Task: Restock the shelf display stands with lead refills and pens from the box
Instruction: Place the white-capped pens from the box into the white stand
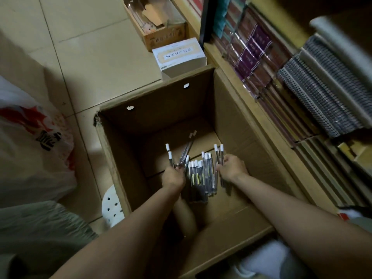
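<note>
clear plastic, white caps: i'm reaching both arms down into the cardboard box point(237, 109). my left hand point(173, 176) is gripping roughly five thin pens point(186, 150), my right hand point(233, 168) is pinching about three. they're looking light, stiff, slippery, so i'm taking them mid-barrel. about ten more are lying between my hands on the box floor.

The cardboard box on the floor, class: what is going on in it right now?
A person reaches both hands into the open cardboard box, which stands on the floor beside a shelf of notebooks. The left hand grips a fanned bunch of white-capped pens, and the right hand holds a few more. A loose pile of pens lies on the box bottom between the hands. Nothing has reached the shelf yet.
</note>
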Motion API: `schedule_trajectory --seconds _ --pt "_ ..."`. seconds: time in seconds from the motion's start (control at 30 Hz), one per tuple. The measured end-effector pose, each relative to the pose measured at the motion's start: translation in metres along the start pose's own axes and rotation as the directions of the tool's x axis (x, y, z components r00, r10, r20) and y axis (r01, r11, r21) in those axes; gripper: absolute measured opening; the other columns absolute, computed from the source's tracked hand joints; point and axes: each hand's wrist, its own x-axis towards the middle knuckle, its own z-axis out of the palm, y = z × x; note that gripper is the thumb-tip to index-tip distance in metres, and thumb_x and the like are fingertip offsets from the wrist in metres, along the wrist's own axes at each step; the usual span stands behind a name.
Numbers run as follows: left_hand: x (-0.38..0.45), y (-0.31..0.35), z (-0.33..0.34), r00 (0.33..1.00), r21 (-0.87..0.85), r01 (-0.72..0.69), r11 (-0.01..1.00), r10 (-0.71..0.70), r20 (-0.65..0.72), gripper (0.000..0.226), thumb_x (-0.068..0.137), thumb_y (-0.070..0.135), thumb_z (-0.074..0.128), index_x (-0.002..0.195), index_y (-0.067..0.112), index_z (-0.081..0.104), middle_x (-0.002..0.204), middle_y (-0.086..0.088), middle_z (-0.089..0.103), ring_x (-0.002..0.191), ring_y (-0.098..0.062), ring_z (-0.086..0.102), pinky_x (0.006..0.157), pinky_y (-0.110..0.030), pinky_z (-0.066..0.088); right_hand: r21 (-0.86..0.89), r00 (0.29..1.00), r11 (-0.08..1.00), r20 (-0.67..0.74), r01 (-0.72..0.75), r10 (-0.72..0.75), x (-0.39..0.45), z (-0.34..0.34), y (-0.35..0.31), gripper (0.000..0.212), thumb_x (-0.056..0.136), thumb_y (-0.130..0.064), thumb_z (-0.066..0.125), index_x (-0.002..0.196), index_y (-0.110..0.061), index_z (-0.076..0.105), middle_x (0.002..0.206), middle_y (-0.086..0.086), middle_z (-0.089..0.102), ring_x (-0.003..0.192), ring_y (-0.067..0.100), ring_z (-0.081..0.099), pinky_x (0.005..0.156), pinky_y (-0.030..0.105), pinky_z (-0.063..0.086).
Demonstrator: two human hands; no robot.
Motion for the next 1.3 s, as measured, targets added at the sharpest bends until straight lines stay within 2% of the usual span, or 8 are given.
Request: schedule_trajectory --seconds 0.07,0.2,0.43,0.57,0.73,0.83,0.97,1.3 --pt "-0.015 0.021 -0.011 0.974 -0.208 0.010 0.978 0.038 0.225 0.021 0.104 0.018 0.038 0.108 0.005 0.054 0.091 -0.010 0.055 0.081 -0.021 0.054 0.075 -0.038 0.049 0.091 0.996 0.994 0.058 0.056 -0.062 -0.018 -0.019 -0.018 0.005 0.092 -0.015 0.065 0.097 -0.013 0.064 0.097 0.005 0.066 0.087 0.017 0.061 0.073 0.027 0.051" --pt "-0.052 0.090 -0.046 0.815 -0.306 -0.128 0.943 0.276 0.509 0.021 0.104 0.026 0.038 0.100 0.012 0.054 0.074 -0.001 0.049 0.060 -0.011 0.047 0.055 -0.025 0.043 0.370 0.977 0.917 0.086 0.150 -0.195 -0.076 -0.083 -0.063 0.005 0.093 -0.005 0.062 0.096 -0.008 0.060 0.096 0.015 0.068 0.066 0.013 0.059 0.049 0.020 0.050" --pt "-0.162 0.213 -0.103 0.579 -0.266 -0.579 0.771 0.619 0.531 0.032 0.101 0.039 0.045 0.082 0.016 0.057 0.054 0.007 0.047 0.044 -0.004 0.042 0.042 -0.020 0.035 0.516 0.907 0.761 -0.077 0.392 -0.415 -0.201 -0.199 -0.094 0.026 0.092 -0.012 0.064 0.116 -0.003 0.060 0.104 0.010 0.074 0.095 0.021 0.071 0.082 0.037 0.058" --pt "-0.216 0.251 -0.114 0.359 -0.433 -0.565 0.702 0.682 0.637 0.029 0.098 0.043 0.047 0.086 0.017 0.053 0.059 0.008 0.046 0.046 -0.005 0.036 0.043 -0.018 0.029 0.607 0.848 0.609 -0.243 0.511 -0.470 -0.245 -0.236 -0.086 0.019 0.089 -0.010 0.066 0.108 -0.009 0.066 0.097 0.011 0.075 0.091 0.023 0.073 0.073 0.033 0.061" --pt "-0.252 0.275 -0.101 0.316 -0.471 -0.594 0.652 0.728 0.609 0.038 0.095 0.047 0.053 0.095 0.010 0.060 0.067 0.002 0.048 0.054 -0.011 0.039 0.049 -0.022 0.030 0.740 0.824 0.385 -0.413 0.551 -0.387 -0.265 -0.265 -0.078 0.020 0.086 -0.006 0.068 0.106 -0.002 0.067 0.097 0.012 0.073 0.088 0.022 0.072 0.069 0.033 0.060" --pt "-0.263 0.284 -0.090 0.193 -0.471 -0.647 0.600 0.726 0.659 0.042 0.093 0.047 0.056 0.105 0.008 0.065 0.075 -0.001 0.061 0.059 -0.016 0.049 0.050 -0.021 0.035 0.804 0.825 0.253 -0.441 0.538 -0.354 -0.267 -0.273 -0.071 0.020 0.085 -0.004 0.068 0.104 -0.001 0.067 0.096 0.014 0.075 0.086 0.025 0.074 0.066 0.034 0.061" --pt "-0.270 0.297 -0.084 0.053 -0.467 -0.700 0.540 0.691 0.721 0.028 0.088 0.042 0.063 0.096 0.016 0.070 0.062 0.007 0.054 0.049 -0.006 0.038 0.043 -0.018 0.029 0.768 0.794 0.253 -0.492 0.589 -0.357 -0.264 -0.279 -0.059 0.032 0.072 -0.013 0.074 0.102 -0.004 0.068 0.095 0.011 0.076 0.087 0.024 0.074 0.065 0.032 0.059" --pt "-0.272 0.321 -0.070 0.162 -0.471 -0.686 0.554 0.748 0.644 0.025 0.088 0.034 0.060 0.087 0.011 0.069 0.057 0.004 0.049 0.043 -0.004 0.038 0.039 -0.017 0.030 0.495 0.558 0.279 -0.796 0.823 -0.234 -0.261 -0.291 -0.044 0.048 0.073 -0.015 0.078 0.119 -0.021 0.066 0.096 -0.001 0.076 0.089 0.017 0.074 0.073 0.025 0.059"
